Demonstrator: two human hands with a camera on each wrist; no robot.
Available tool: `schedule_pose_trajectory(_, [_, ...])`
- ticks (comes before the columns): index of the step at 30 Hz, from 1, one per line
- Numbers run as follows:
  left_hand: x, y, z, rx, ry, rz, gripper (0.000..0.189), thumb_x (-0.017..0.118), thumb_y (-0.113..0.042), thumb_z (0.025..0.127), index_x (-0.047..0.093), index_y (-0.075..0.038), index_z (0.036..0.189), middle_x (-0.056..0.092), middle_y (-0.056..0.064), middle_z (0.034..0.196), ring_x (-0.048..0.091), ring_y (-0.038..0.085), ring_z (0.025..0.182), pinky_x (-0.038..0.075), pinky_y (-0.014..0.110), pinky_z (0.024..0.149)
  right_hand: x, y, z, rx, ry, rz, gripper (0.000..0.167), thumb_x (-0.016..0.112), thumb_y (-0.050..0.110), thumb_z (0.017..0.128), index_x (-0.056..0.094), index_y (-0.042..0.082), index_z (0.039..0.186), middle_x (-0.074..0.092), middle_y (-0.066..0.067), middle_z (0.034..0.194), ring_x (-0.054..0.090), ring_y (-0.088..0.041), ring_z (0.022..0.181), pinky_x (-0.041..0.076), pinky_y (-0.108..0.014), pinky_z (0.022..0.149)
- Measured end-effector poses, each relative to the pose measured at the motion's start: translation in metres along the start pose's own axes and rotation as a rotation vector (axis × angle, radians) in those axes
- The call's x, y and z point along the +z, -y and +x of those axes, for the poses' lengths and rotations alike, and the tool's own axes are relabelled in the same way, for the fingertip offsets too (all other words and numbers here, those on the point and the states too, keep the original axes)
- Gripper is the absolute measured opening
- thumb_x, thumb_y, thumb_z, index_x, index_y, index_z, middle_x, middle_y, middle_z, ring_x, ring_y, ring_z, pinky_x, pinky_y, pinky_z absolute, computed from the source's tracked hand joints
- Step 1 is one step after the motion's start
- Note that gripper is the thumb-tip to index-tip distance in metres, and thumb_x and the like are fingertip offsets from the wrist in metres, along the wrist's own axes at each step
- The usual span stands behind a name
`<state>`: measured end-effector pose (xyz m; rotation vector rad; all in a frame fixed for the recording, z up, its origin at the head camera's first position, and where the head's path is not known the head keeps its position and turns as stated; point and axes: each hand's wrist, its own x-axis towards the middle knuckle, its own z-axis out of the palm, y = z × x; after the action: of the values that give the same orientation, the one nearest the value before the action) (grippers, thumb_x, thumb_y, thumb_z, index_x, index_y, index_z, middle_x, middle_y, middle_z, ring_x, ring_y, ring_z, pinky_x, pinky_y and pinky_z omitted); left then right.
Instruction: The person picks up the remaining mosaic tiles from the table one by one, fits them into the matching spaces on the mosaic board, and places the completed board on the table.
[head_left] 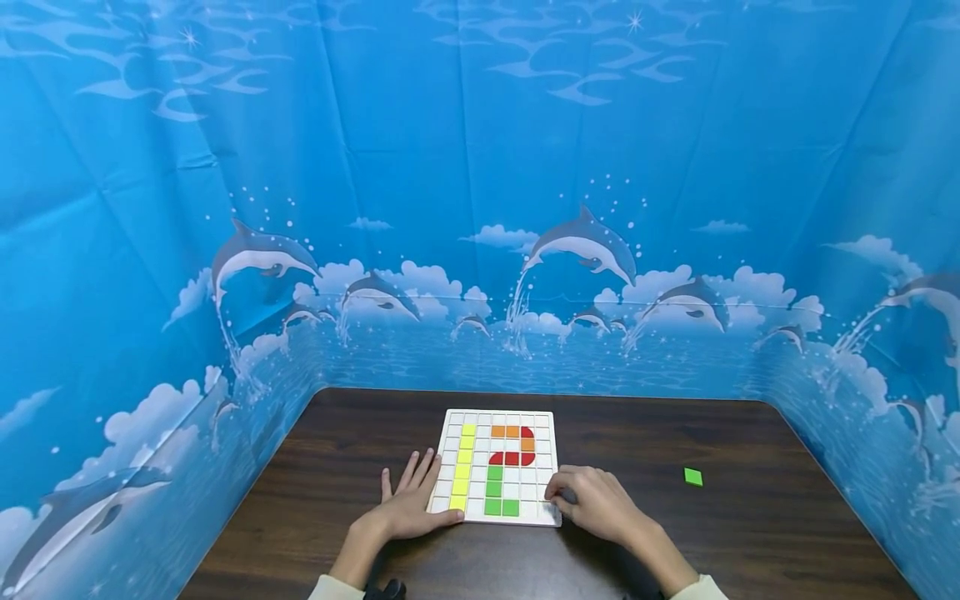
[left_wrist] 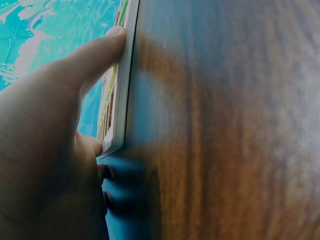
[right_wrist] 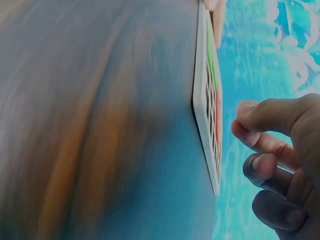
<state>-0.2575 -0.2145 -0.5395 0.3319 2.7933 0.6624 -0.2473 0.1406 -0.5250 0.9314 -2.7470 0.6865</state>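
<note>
A square white grid board [head_left: 528, 518] lies on the table, bearing a column of yellow tiles [head_left: 462, 472], an L of green tiles [head_left: 492, 491], and red tiles [head_left: 512, 458] with orange tiles [head_left: 506, 431] in a curve above it. My left hand [head_left: 406, 502] spreads its fingers along the board's left side; its thumb presses the near edge, also seen in the left wrist view. At the board's right edge is my right hand [head_left: 597, 501], fingers curled. In the right wrist view its thumb and index fingertips [right_wrist: 247, 109] meet, with no tile showing between them.
One loose green tile [head_left: 693, 477] lies on the dark wooden table [head_left: 622, 425], to the right of the board. A blue curtain [head_left: 480, 208] printed with dolphins surrounds the table's back and sides.
</note>
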Motion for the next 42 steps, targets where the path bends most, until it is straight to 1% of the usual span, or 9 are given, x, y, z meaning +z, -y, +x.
schedule_pose_trajectory(8, [0.000, 0.001, 0.002, -0.008, 0.003, 0.029, 0.118, 0.065, -0.080, 0.088, 0.020, -0.012, 0.172, 0.012, 0.012, 0.181, 0.004, 0.039, 0.168, -0.008, 0.082, 0.121, -0.020, -0.030, -0.020, 0.158, -0.032, -0.084, 0.011, 0.084, 0.016, 0.092, 0.079, 0.026, 0.090, 0.070, 0.018, 0.090, 0.064, 0.000, 0.077, 0.049, -0.024, 0.062])
schedule_pose_trajectory(11, [0.002, 0.003, 0.003, 0.003, -0.005, 0.018, 0.119, 0.064, -0.081, 0.087, 0.019, -0.012, 0.172, 0.011, 0.013, 0.181, 0.003, 0.039, 0.168, -0.011, 0.082, 0.120, -0.027, -0.041, -0.028, 0.217, -0.047, -0.095, 0.011, 0.084, 0.015, 0.091, 0.080, 0.026, 0.091, 0.070, 0.019, 0.089, 0.062, 0.000, 0.075, 0.049, -0.023, 0.062])
schedule_pose_trajectory(15, [0.007, 0.008, 0.005, 0.027, -0.028, -0.007, 0.121, 0.062, -0.085, 0.085, 0.018, -0.012, 0.172, 0.011, 0.014, 0.181, 0.001, 0.041, 0.167, -0.013, 0.082, 0.118, -0.035, -0.056, -0.041, 0.265, -0.066, -0.066, 0.013, 0.083, 0.014, 0.092, 0.080, 0.026, 0.092, 0.070, 0.018, 0.089, 0.059, 0.003, 0.074, 0.046, -0.022, 0.061])
schedule_pose_trajectory(20, [0.004, 0.005, 0.003, 0.009, -0.010, 0.001, 0.117, 0.066, -0.079, 0.088, 0.020, -0.011, 0.172, 0.012, 0.013, 0.181, 0.004, 0.040, 0.168, -0.010, 0.082, 0.120, -0.045, -0.073, -0.057, 0.313, -0.084, -0.036, 0.013, 0.082, 0.013, 0.094, 0.080, 0.025, 0.094, 0.072, 0.015, 0.093, 0.058, 0.002, 0.073, 0.044, -0.023, 0.059])
schedule_pose_trajectory(24, [0.001, 0.002, 0.000, -0.004, 0.000, 0.032, 0.115, 0.066, -0.077, 0.089, 0.019, -0.012, 0.172, 0.012, 0.012, 0.181, 0.005, 0.039, 0.168, -0.007, 0.082, 0.121, -0.053, -0.086, -0.069, 0.376, -0.062, -0.030, 0.012, 0.080, 0.014, 0.095, 0.079, 0.026, 0.097, 0.075, 0.010, 0.099, 0.051, -0.002, 0.064, 0.039, -0.026, 0.055])
schedule_pose_trajectory(27, [0.003, 0.003, 0.002, 0.002, -0.001, 0.025, 0.118, 0.065, -0.080, 0.088, 0.018, -0.012, 0.172, 0.011, 0.012, 0.181, 0.003, 0.040, 0.168, -0.009, 0.082, 0.121, -0.060, -0.097, -0.078, 0.400, -0.056, -0.028, 0.012, 0.079, 0.015, 0.096, 0.079, 0.026, 0.099, 0.076, 0.007, 0.102, 0.053, -0.003, 0.065, 0.039, -0.028, 0.055])
schedule_pose_trajectory(30, [0.011, 0.012, 0.007, 0.009, -0.007, 0.011, 0.122, 0.061, -0.086, 0.086, 0.016, -0.014, 0.173, 0.008, 0.011, 0.181, 0.000, 0.038, 0.168, -0.014, 0.080, 0.120, -0.064, -0.107, -0.086, 0.402, -0.063, -0.050, 0.010, 0.078, 0.016, 0.096, 0.079, 0.025, 0.100, 0.076, 0.005, 0.104, 0.059, -0.005, 0.072, 0.042, -0.029, 0.057])
schedule_pose_trajectory(35, [0.019, 0.023, 0.016, 0.035, -0.030, 0.015, 0.123, 0.056, -0.090, 0.085, 0.013, -0.017, 0.174, 0.006, 0.011, 0.182, -0.002, 0.040, 0.167, -0.016, 0.082, 0.118, -0.070, -0.122, -0.097, 0.408, -0.080, -0.078, 0.012, 0.078, 0.017, 0.096, 0.079, 0.022, 0.107, 0.075, -0.002, 0.112, 0.058, -0.005, 0.072, 0.040, -0.028, 0.053])
schedule_pose_trajectory(42, [0.018, 0.024, 0.017, 0.041, -0.023, 0.007, 0.122, 0.057, -0.089, 0.085, 0.013, -0.018, 0.174, 0.006, 0.011, 0.182, -0.003, 0.041, 0.167, -0.015, 0.083, 0.117, -0.073, -0.138, -0.106, 0.427, -0.025, -0.120, 0.030, 0.081, 0.020, 0.094, 0.076, 0.015, 0.123, 0.066, -0.017, 0.134, 0.061, -0.013, 0.074, 0.037, -0.031, 0.049])
